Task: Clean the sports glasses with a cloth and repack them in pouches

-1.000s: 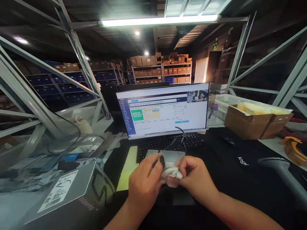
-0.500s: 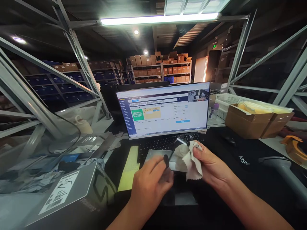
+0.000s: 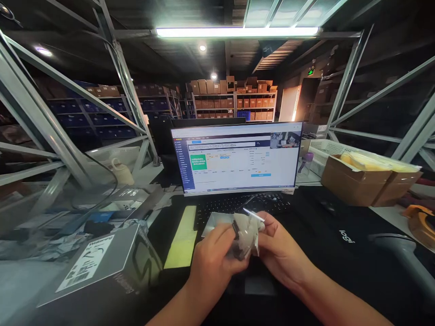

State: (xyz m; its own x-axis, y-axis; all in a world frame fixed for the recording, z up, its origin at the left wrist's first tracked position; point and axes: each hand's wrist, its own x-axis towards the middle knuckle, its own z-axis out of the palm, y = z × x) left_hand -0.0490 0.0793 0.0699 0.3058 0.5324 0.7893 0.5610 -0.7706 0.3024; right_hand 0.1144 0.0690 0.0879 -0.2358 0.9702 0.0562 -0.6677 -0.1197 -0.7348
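My left hand (image 3: 214, 253) is closed, its fingers pinching a small dark object (image 3: 235, 229) that is mostly hidden. Against that object lies a crumpled pale grey cloth (image 3: 247, 231), gripped by my right hand (image 3: 280, 251). A slim, light-coloured stick-like thing (image 3: 253, 214) juts out beside the right fingers; whether they hold it too is unclear. Behind the left knuckles a flat silvery piece (image 3: 216, 220) lies in front of the black keyboard (image 3: 210, 206). Below both hands, a dark grey rectangular patch (image 3: 260, 286) shows on the black mat.
A monitor (image 3: 234, 158) stands behind the keyboard. At left are a yellow strip (image 3: 181, 240), a grey printed box (image 3: 102, 271) and crumpled wrapping. To the right lie a mouse (image 3: 328, 207), a handheld scanner (image 3: 394, 246), an orange tape dispenser (image 3: 421, 222) and cardboard boxes (image 3: 353, 181).
My right hand has moved left with the cloth, bringing it against the small dark object in my left hand. The whole view has shifted slightly.
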